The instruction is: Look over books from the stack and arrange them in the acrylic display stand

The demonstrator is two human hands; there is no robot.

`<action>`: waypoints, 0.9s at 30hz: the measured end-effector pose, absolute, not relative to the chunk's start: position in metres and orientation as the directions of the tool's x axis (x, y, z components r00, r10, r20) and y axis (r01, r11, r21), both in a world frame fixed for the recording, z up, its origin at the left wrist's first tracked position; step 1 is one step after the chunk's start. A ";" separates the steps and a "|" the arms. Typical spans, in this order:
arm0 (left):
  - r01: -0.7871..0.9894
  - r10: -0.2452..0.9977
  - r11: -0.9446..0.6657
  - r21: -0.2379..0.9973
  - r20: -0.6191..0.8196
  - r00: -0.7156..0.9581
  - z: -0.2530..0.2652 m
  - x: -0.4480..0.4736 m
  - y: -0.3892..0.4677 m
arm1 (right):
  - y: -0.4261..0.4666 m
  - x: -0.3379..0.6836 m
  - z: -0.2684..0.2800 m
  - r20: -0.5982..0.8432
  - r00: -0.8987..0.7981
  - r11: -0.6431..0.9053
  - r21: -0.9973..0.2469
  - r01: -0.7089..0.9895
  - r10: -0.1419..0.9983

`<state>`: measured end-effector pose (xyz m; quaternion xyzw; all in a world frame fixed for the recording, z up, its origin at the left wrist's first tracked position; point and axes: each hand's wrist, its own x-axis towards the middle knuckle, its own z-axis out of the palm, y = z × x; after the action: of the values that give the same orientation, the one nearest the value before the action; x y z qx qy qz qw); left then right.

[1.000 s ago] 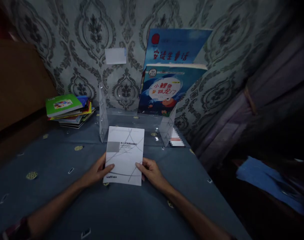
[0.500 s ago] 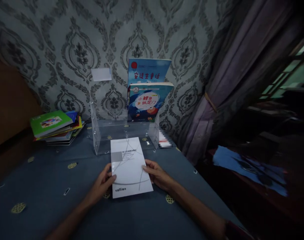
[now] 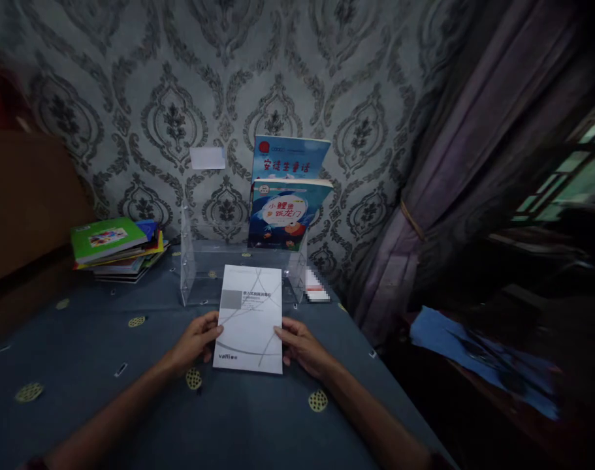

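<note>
A white booklet (image 3: 248, 333) with a grey square and thin curved lines on its cover is held upright-facing between my two hands, above the table. My left hand (image 3: 199, 336) grips its left edge, thumb on the cover. On the right edge, my right hand (image 3: 302, 343) pinches it the same way. Just behind the booklet stands a clear acrylic rack (image 3: 187, 274). Two picture books lean in the rack's right part: a blue one (image 3: 292, 156) at the back and a darker blue one (image 3: 282, 215) in front of it.
A stack of books (image 3: 111, 241) with a green cover on top lies at the left, beside a brown box (image 3: 27, 202). A white card (image 3: 208, 158) shows above the rack's left side. The table's right edge (image 3: 400, 385) borders a dark area with a blue cloth (image 3: 473, 359).
The booklet has turned from a slight slant to nearly straight, its lower end shifting left. Both hands keep hold of it. The camera view has also shifted a little.
</note>
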<state>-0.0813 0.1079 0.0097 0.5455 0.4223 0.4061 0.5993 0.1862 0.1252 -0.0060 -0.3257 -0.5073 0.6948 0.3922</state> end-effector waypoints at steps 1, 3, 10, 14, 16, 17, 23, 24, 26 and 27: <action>-0.020 0.943 0.078 0.997 -0.067 0.326 0.016 -0.079 0.110 | 0.127 0.191 -0.004 -0.034 -0.473 -0.139 -0.972 -0.188 0.880; -0.006 0.934 0.064 0.998 -0.058 0.354 0.028 -0.073 0.114 | 0.133 0.200 0.002 0.033 -0.453 -0.046 -0.986 -0.163 0.891; 0.053 0.898 -0.159 0.986 0.123 0.422 0.065 -0.050 0.143 | 0.154 0.218 0.039 0.307 -0.350 0.303 -0.951 -0.066 0.885; 0.057 0.896 -0.266 0.962 0.225 0.383 0.084 -0.039 0.158 | 0.164 0.223 0.065 0.406 -0.312 0.441 -0.896 0.048 0.859; 0.066 0.888 -0.330 0.942 0.285 0.361 0.096 -0.035 0.166 | 0.173 0.225 0.079 0.463 -0.288 0.510 -0.853 0.110 0.838; 0.072 0.882 -0.364 0.929 0.318 0.348 0.103 -0.034 0.170 | 0.178 0.226 0.087 0.497 -0.277 0.547 -0.825 0.141 0.822; 0.063 0.807 -0.568 0.820 0.541 0.237 0.156 -0.029 0.205 | 0.212 0.227 0.154 0.687 -0.283 0.743 -0.617 0.258 0.669; 0.067 0.786 -0.603 0.795 0.577 0.222 0.166 -0.029 0.210 | 0.217 0.227 0.165 0.712 -0.300 0.772 -0.579 0.262 0.635; 0.084 0.736 -0.670 0.738 0.645 0.207 0.183 -0.028 0.218 | 0.225 0.227 0.185 0.764 -0.303 0.819 -0.501 0.280 0.570; 0.098 0.711 -0.699 0.709 0.673 0.202 0.190 -0.028 0.221 | 0.229 0.227 0.193 0.786 -0.298 0.835 -0.463 0.298 0.542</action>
<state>-0.0284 0.2214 0.1900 0.7264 0.2784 0.5672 0.2705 0.2267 0.2289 0.1930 -0.2632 -0.7974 0.1150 0.5308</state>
